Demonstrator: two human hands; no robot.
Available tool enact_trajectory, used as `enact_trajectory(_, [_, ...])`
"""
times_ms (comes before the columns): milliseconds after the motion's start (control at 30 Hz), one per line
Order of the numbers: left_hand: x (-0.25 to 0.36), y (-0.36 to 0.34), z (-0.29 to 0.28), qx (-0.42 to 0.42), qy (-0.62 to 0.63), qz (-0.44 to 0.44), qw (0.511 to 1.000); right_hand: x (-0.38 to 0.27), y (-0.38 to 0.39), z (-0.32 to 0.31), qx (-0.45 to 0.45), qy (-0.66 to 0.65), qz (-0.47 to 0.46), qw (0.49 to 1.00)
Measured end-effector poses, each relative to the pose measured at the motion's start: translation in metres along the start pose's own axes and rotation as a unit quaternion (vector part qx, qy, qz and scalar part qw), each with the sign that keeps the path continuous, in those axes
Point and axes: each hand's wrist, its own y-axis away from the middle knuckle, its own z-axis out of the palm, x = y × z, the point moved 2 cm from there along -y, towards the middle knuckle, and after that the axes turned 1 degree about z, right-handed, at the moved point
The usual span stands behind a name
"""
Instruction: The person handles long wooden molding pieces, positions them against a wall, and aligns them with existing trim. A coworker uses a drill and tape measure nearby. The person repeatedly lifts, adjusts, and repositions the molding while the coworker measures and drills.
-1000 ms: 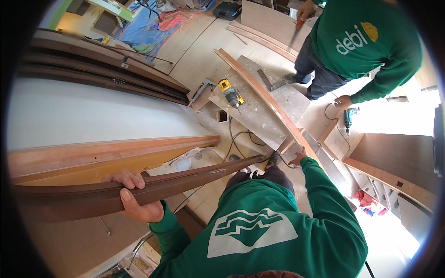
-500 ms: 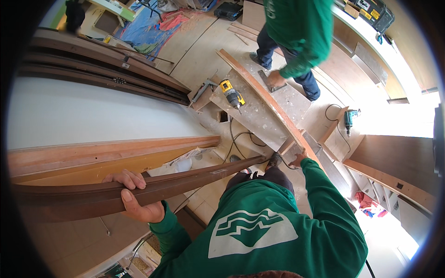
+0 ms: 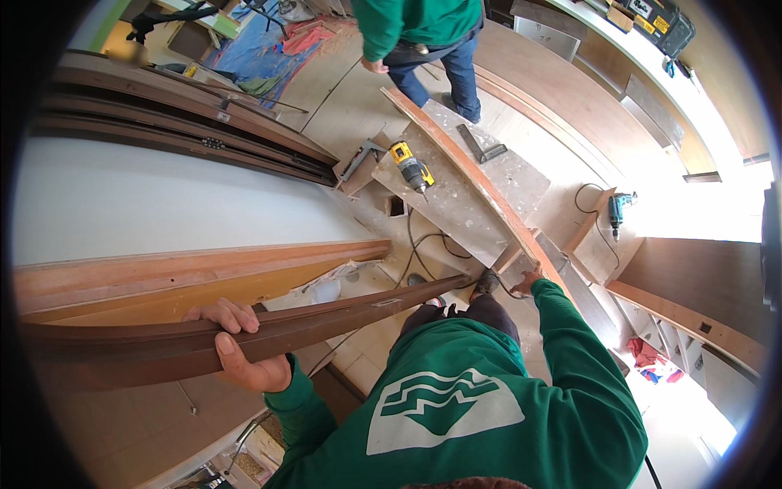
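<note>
My left hand [image 3: 244, 348] is wrapped round a long dark brown frame profile [image 3: 326, 332], thumb on the near side and fingers over the top. The profile slants from the left rim down toward my feet. At the near end of a long narrow wooden plank [image 3: 464, 175], my right hand [image 3: 528, 284] grips its edge, partly hidden by the sleeve. This plank lies across a paint-spattered board [image 3: 440, 216]. On that board rest a yellow and black cordless drill [image 3: 411, 167], left of the plank, and a dark try square [image 3: 481, 145], right of it.
A co-worker [image 3: 423, 41] in a green top stands beyond the board. A teal corded drill [image 3: 618, 213] sits at the right. Black cable [image 3: 419, 253] loops near my feet. Dark brown frames [image 3: 195, 122] and a white panel [image 3: 163, 196] fill the left side.
The co-worker has straightened up and shifted left and away, letting go of the try square, which stays on the board. Both my hands keep their holds, almost unmoved.
</note>
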Motion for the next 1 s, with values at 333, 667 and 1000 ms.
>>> enact_trajectory(333, [-0.002, -0.001, 0.001, -0.003, 0.007, -0.001, 1.000, 0.001, -0.007, 0.002, -0.021, 0.005, -0.003, 1.000])
enact_trajectory(667, [-0.004, -0.002, 0.008, 0.011, -0.009, 0.005, 1.000, -0.003, 0.006, -0.005, -0.020, 0.026, 0.001, 0.999])
enact_trajectory(1000, [-0.005, -0.001, 0.013, 0.006, 0.001, -0.003, 1.000, 0.001, 0.000, 0.001, 0.012, 0.007, -0.001, 1.000])
